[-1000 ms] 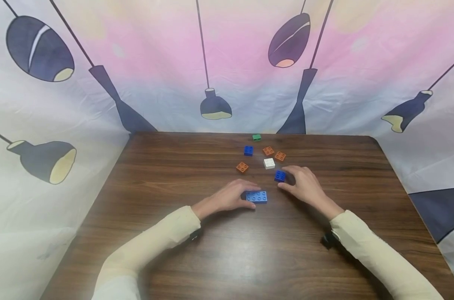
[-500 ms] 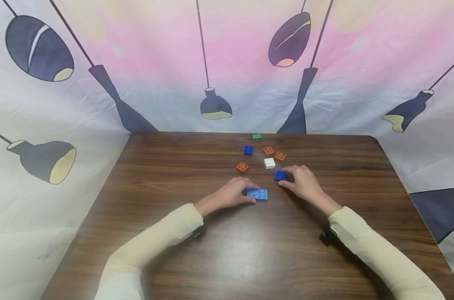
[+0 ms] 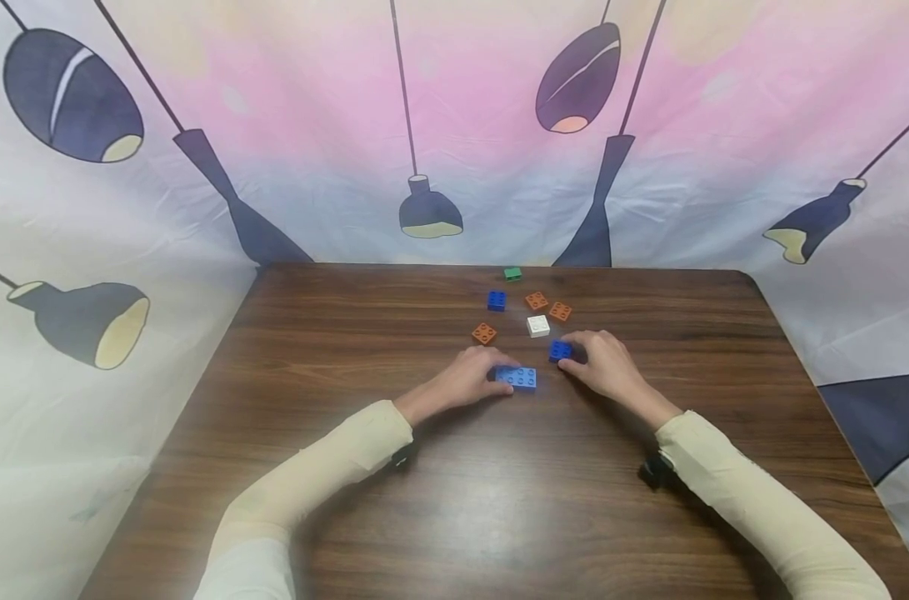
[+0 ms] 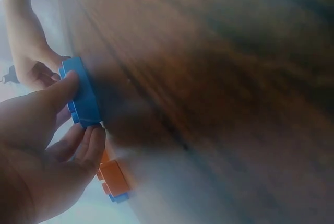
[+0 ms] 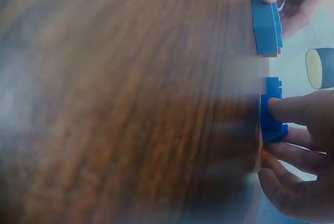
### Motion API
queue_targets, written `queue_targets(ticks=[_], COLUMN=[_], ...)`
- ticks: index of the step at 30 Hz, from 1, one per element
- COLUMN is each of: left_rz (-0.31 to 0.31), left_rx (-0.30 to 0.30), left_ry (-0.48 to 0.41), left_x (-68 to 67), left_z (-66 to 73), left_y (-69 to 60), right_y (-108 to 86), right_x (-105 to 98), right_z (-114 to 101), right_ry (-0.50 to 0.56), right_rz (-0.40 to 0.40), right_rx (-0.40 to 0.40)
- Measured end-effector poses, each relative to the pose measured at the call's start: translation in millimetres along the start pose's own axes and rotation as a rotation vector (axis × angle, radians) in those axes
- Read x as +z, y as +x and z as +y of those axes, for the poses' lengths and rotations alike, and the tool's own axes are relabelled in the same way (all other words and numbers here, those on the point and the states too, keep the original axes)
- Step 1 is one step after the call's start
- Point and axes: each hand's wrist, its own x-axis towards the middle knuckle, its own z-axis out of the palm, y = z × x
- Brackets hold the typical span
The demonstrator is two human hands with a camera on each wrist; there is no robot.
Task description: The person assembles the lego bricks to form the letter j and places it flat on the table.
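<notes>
In the head view my left hand (image 3: pixel 463 377) pinches a light blue eight-stud toy brick (image 3: pixel 525 378) by its left part, thumb on the near side and fingers on the far side. The left wrist view shows the same brick (image 4: pixel 83 96) between thumb and fingertips. Just to its right and farther back, my right hand (image 3: pixel 607 364) holds a dark blue four-stud brick (image 3: pixel 558 350) between thumb and fingers. The right wrist view has that brick (image 5: pixel 270 112) close to the light blue one (image 5: pixel 265 28), with a gap between them. Both have studs up.
Beyond the hands, on the brown wooden table (image 3: pixel 349 333), lie a white brick (image 3: pixel 538 326), orange bricks (image 3: pixel 484 333) (image 3: pixel 536 301) (image 3: pixel 561 311), another dark blue brick (image 3: pixel 496 301) and a green one (image 3: pixel 512 273). A printed cloth (image 3: pixel 312 167) hangs behind the table.
My left hand has moved the light blue brick away from me, nearer the level of the dark blue one. The right thumb has closed in on the dark blue brick, which has hardly moved.
</notes>
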Motion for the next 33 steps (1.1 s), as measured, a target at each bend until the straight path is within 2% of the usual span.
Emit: queue_targets(ticks=[12, 23, 33], left_rz=[0.021, 0.023, 0.02], left_rx=[-0.034, -0.05, -0.059], left_ry=[-0.022, -0.017, -0.004], left_x=[-2.4, -4.1, -4.4], left_z=[-5.0, -7.7, -7.1], left_y=[7.8, 10.4, 10.6], right_y=[0.3, -2.7, -3.8], right_x=[-3, -10, -7], right_z=[-3, -17, -29], right_ry=[0.044, 0.125, 0.126], right_rz=[-0.011, -0.047, -0.054], right_rx=[-0.009, 0.015, -0.04])
